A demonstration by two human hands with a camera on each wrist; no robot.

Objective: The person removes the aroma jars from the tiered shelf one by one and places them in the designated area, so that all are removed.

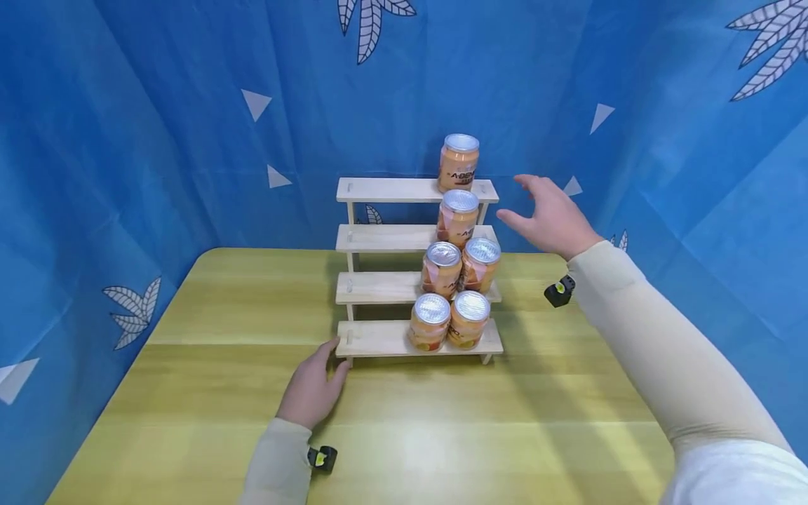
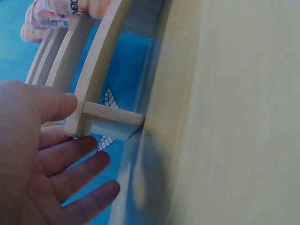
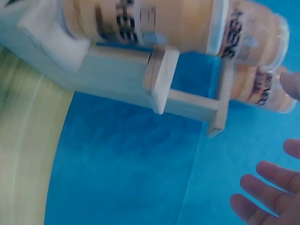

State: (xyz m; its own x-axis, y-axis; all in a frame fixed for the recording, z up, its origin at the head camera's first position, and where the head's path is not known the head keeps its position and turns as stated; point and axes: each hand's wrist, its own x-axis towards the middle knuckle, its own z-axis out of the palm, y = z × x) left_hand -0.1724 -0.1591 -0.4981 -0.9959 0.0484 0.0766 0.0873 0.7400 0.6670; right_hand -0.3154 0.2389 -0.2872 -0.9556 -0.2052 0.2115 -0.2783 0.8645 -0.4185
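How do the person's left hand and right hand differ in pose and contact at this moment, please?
The left hand lies low on the table, fingers against the bottom-left corner of the wooden rack; the right hand is raised in the air beside the rack's upper right end, touching nothing. The left fingers point forward; the right fingers spread toward the top can. Both are open and empty.
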